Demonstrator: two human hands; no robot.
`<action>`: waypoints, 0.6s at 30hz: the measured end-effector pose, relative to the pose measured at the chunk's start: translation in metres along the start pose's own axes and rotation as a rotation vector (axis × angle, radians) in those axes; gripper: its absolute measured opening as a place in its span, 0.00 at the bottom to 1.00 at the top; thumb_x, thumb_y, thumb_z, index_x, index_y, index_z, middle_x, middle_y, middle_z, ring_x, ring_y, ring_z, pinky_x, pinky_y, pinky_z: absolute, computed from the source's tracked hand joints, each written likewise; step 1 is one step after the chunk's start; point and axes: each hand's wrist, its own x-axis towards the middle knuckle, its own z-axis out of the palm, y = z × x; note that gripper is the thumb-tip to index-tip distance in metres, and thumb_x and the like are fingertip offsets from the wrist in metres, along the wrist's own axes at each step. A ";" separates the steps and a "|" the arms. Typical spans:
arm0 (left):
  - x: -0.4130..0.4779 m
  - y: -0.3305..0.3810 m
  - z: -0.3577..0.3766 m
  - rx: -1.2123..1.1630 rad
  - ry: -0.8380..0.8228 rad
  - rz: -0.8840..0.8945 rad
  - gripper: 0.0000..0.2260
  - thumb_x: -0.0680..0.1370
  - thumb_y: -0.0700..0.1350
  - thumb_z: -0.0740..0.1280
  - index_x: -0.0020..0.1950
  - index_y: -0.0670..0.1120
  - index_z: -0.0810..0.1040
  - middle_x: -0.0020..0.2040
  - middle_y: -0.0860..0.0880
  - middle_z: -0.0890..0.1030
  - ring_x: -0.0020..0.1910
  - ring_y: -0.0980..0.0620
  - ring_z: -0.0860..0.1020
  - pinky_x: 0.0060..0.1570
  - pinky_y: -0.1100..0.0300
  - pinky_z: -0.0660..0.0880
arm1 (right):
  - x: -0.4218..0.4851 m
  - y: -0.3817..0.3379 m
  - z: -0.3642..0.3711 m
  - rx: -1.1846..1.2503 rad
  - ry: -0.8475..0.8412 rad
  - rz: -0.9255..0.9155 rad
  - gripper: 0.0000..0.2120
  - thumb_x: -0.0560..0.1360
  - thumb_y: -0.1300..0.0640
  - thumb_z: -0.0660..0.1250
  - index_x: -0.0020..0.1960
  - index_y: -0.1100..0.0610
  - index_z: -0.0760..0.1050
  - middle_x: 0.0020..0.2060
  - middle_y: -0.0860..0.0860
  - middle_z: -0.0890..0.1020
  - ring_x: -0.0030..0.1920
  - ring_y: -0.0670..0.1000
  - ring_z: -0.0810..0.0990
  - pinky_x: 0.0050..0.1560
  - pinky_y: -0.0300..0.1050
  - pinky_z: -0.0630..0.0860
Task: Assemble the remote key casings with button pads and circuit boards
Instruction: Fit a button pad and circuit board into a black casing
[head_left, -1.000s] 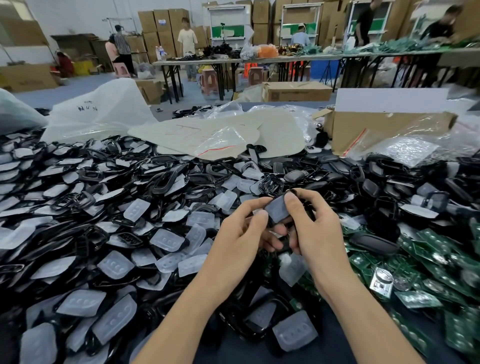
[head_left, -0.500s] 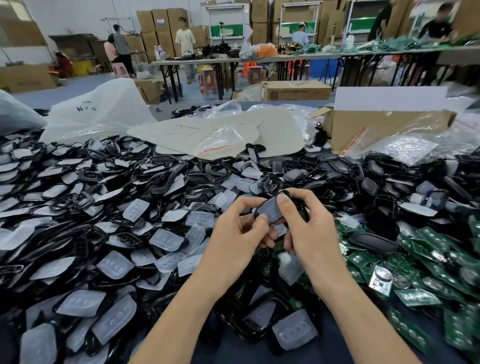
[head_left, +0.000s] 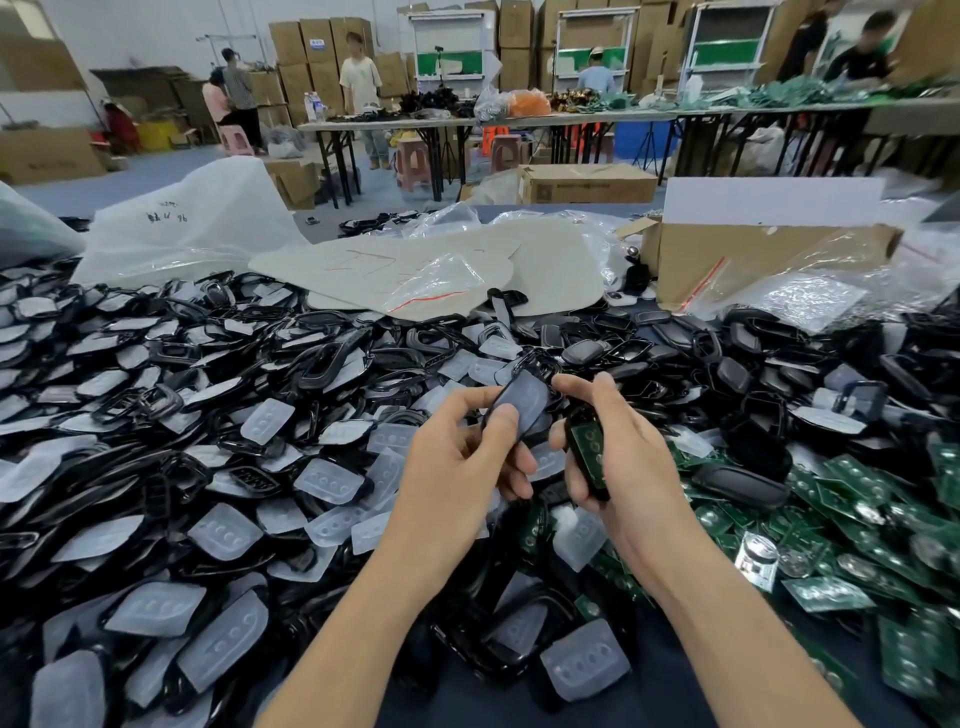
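Two bare hands are meeting above a table heaped with remote key parts. The left hand (head_left: 457, 462) is gripping a black casing (head_left: 523, 402) whose face is filled with translucent grey rubber, the thumb pressing on its near end and the fingers curling behind it. This casing is tilting up and away from the palm, its far end reaching toward the fingertips of the right hand. The right hand (head_left: 628, 447) is curling round a green circuit board (head_left: 586, 444) that is sitting in a second black casing piece (head_left: 597, 483). The board is facing left toward the other hand and lying against the inside of the fingers. The two held pieces are sitting just beside each other, and whether they are touching cannot be told. Below and to the left, a deep pile of loose button pads (head_left: 223, 535) and black casing frames (head_left: 322, 364) is covering the table. To the right, loose circuit boards (head_left: 857, 525) are lying in a green heap near the right wrist. Behind the piles, a cardboard box (head_left: 727, 260) and a clear plastic bag (head_left: 197, 223) are sitting toward the far side of the table.
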 end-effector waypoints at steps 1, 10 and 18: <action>0.000 0.001 -0.001 -0.012 0.005 -0.003 0.02 0.84 0.45 0.63 0.53 0.49 0.76 0.32 0.48 0.82 0.28 0.51 0.78 0.32 0.62 0.76 | 0.003 0.000 -0.001 0.054 0.012 0.058 0.16 0.84 0.46 0.57 0.51 0.45 0.83 0.33 0.50 0.81 0.21 0.47 0.70 0.20 0.37 0.62; 0.001 0.001 -0.004 -0.064 0.055 -0.002 0.02 0.84 0.44 0.63 0.54 0.49 0.75 0.33 0.47 0.82 0.28 0.50 0.77 0.32 0.62 0.75 | 0.008 0.005 -0.004 0.088 -0.033 -0.007 0.14 0.82 0.65 0.60 0.55 0.52 0.82 0.33 0.48 0.81 0.32 0.47 0.77 0.30 0.39 0.73; 0.005 -0.003 -0.010 -0.009 0.181 0.035 0.04 0.77 0.51 0.67 0.48 0.60 0.80 0.26 0.52 0.72 0.26 0.53 0.71 0.32 0.63 0.74 | 0.008 0.001 -0.005 0.233 -0.017 -0.054 0.12 0.77 0.67 0.69 0.57 0.54 0.77 0.33 0.49 0.82 0.30 0.46 0.77 0.29 0.37 0.74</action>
